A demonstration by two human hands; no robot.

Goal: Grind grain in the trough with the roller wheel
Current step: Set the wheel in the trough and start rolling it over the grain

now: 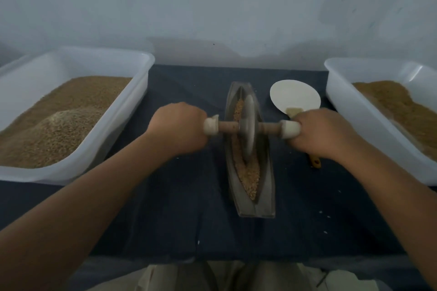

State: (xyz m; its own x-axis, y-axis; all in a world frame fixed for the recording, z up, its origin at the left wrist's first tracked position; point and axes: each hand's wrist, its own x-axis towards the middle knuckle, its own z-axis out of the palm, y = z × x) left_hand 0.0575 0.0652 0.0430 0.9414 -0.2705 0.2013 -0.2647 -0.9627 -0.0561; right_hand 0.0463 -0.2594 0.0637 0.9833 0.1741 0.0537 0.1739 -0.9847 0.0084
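My left hand point(182, 126) and right hand point(324, 132) grip the axle ends of the grey stone roller wheel point(248, 125), which stands midway in the grey boat-shaped trough point(266, 186) of tan grain point(250, 182). White plastic left tub point(132, 111) and right tub point(350, 111): both hold grain. Yellow-handled brush point(315, 163) mostly hidden under right hand.

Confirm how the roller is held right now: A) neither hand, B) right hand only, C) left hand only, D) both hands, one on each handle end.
D: the left hand and right hand each grip one end of the handle, with the wheel in the trough between them.
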